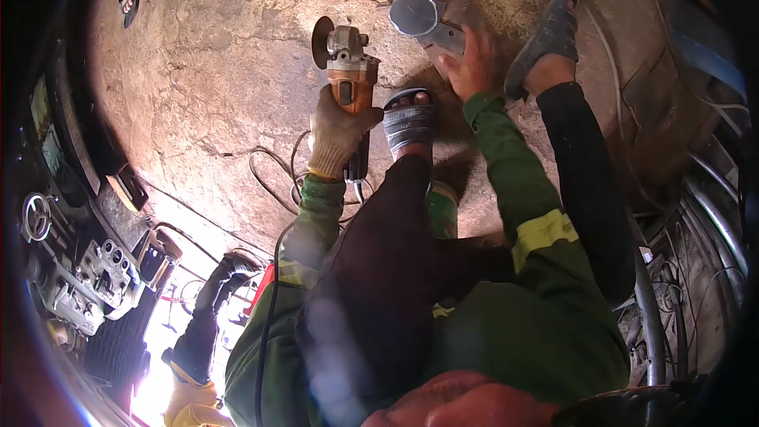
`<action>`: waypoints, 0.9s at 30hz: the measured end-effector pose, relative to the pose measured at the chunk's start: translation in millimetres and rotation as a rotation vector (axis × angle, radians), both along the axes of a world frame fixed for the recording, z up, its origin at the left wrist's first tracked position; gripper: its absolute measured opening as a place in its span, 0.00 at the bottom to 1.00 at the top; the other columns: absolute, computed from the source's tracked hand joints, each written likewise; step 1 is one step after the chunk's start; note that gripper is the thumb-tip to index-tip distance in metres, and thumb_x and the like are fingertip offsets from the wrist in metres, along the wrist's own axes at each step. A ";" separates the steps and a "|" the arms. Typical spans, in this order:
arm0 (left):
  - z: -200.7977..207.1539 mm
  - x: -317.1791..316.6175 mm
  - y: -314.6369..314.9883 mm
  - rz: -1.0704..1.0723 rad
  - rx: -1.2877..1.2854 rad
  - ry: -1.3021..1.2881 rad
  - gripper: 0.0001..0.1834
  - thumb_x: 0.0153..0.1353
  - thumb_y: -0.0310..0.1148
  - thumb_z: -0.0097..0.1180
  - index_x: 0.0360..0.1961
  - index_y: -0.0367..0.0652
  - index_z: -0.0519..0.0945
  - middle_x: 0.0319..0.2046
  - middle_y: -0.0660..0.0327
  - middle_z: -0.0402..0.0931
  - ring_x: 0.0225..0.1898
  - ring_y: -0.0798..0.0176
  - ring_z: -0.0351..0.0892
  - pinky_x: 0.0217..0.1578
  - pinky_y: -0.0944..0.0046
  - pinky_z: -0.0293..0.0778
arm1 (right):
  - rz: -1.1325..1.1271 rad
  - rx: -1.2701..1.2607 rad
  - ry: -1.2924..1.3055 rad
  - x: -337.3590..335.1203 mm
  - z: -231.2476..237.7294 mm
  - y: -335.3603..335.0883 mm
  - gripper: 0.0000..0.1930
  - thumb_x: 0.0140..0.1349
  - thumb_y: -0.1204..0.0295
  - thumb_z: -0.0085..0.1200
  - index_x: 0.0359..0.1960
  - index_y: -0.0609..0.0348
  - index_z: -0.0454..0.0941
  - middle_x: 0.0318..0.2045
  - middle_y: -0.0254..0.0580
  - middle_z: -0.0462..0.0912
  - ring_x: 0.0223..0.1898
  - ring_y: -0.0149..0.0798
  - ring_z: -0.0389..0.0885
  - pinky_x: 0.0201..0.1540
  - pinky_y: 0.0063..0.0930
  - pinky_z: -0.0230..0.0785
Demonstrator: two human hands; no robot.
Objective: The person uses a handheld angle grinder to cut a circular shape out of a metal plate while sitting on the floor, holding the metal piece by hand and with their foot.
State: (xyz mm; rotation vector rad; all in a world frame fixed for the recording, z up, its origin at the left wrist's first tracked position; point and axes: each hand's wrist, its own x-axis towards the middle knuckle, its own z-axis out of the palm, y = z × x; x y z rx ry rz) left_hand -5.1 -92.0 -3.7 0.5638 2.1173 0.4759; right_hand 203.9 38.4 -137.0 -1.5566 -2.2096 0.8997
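My left hand [336, 130], in a pale work glove, grips the orange body of an angle grinder [348, 71]. Its dark disc [322, 41] points away from me, above the bare concrete floor. My right hand [472, 63] is bare and rests flat on a grey metal part [431, 24] with a round shiny face, lying on the floor. My sandalled feet sit either side of that hand: one [409, 122] close to the grinder, the other [547, 39] further right. The grinder's black cord [273, 178] loops over the floor behind my left wrist.
Cracked concrete floor [213, 71] fills the middle. Engine parts and metal housings [95, 269] lie at the left. Another person's dark boot [225, 277] stands lower left. Metal pipes and cables [704, 213] run along the right edge.
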 end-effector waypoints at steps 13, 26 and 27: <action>-4.8 -5.2 7.4 -0.338 -0.166 0.084 0.44 0.39 0.45 0.77 0.55 0.33 0.70 0.42 0.40 0.82 0.45 0.36 0.83 0.45 0.46 0.79 | 0.171 0.059 0.022 12.6 -19.8 4.4 0.30 0.51 0.68 0.72 0.55 0.54 0.72 0.50 0.50 0.72 0.53 0.56 0.72 0.53 0.52 0.67; -21.3 3.1 21.0 -0.309 -0.187 0.125 0.44 0.39 0.48 0.77 0.54 0.34 0.70 0.44 0.38 0.81 0.48 0.34 0.82 0.47 0.44 0.78 | 0.311 0.059 0.057 -2.8 -16.9 24.2 0.29 0.50 0.73 0.71 0.54 0.57 0.72 0.49 0.49 0.72 0.52 0.57 0.71 0.55 0.50 0.67; -19.1 2.8 23.2 -0.314 -0.188 0.113 0.44 0.39 0.48 0.77 0.54 0.34 0.70 0.44 0.38 0.81 0.48 0.34 0.82 0.46 0.44 0.78 | 0.303 0.046 0.044 -4.7 -14.8 22.2 0.29 0.50 0.73 0.71 0.54 0.57 0.72 0.49 0.50 0.72 0.52 0.57 0.71 0.55 0.50 0.67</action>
